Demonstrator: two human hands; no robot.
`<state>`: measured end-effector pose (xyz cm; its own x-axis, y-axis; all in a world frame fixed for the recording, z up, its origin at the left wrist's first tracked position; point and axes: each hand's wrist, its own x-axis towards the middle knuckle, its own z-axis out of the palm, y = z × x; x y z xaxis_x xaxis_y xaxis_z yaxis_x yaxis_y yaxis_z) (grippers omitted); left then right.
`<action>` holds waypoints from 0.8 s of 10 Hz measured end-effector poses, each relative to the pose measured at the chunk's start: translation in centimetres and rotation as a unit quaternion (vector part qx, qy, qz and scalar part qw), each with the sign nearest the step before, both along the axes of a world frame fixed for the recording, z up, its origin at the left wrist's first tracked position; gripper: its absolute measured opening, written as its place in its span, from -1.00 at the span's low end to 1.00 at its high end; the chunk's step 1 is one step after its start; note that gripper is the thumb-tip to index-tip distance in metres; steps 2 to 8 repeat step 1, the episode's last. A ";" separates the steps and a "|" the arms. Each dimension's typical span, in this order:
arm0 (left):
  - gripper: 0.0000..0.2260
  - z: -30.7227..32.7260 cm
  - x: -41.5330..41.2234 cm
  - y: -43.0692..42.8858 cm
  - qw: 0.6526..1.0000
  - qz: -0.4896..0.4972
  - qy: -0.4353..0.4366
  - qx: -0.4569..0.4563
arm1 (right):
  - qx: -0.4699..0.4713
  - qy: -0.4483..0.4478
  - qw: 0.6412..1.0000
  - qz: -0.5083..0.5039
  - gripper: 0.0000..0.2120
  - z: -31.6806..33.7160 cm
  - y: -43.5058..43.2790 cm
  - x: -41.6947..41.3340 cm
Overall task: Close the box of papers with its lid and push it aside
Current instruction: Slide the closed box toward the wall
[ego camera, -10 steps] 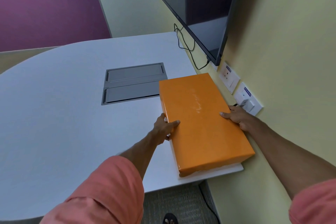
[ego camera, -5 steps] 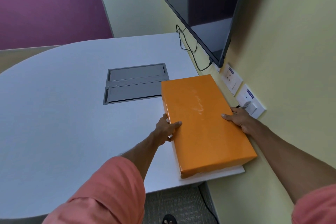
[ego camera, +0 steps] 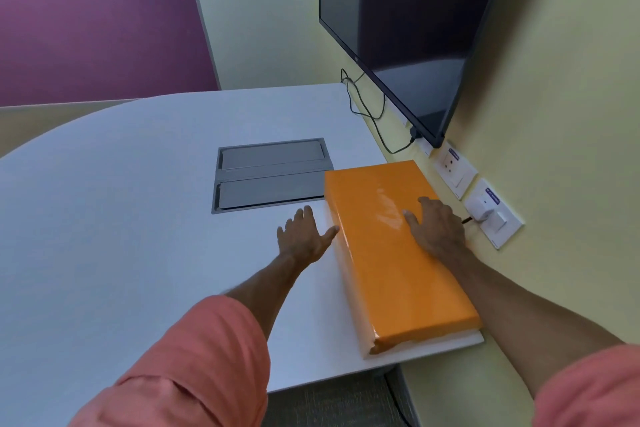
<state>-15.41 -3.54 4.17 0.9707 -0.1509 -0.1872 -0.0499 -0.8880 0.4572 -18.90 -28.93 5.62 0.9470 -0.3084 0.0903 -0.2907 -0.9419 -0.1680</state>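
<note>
The orange box point(ego camera: 391, 263) lies closed under its glossy orange lid on the white table point(ego camera: 121, 236), along the right edge next to the yellow wall. My left hand point(ego camera: 303, 234) hovers just left of the box with fingers spread; its thumb reaches to the lid's left edge. My right hand point(ego camera: 438, 225) rests flat on top of the lid, fingers apart, holding nothing. The papers inside are hidden.
A grey recessed cable hatch point(ego camera: 270, 175) sits in the table just left of the box's far end. Wall sockets point(ego camera: 493, 213) and a plug are right of the box. A dark screen point(ego camera: 398, 31) hangs above, with cables point(ego camera: 367, 107) trailing down.
My left hand has let go of the box's left edge and opened beside it. My right hand has slid from the right edge onto the lid's top. The box sits slightly farther away.
</note>
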 end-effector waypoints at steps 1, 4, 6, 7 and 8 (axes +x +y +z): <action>-0.22 0.9 0.9 2.8 0.999 -0.006 -0.037 0.029 | -0.002 -0.014 1.000 0.020 -0.49 0.6 3.3 1.3; -0.22 0.9 0.9 2.8 0.999 -0.006 -0.037 0.029 | -0.002 -0.014 1.000 0.020 -0.49 0.6 3.3 1.3; -0.22 0.9 0.9 2.8 0.999 -0.006 -0.037 0.029 | -0.002 -0.014 1.000 0.020 -0.49 0.6 3.3 1.3; -0.22 0.9 0.9 2.8 0.999 -0.006 -0.037 0.029 | -0.002 -0.014 1.000 0.020 -0.49 0.6 3.3 1.3; -0.22 0.9 0.9 2.8 0.999 -0.006 -0.037 0.029 | -0.002 -0.014 1.000 0.020 -0.49 0.6 3.3 1.3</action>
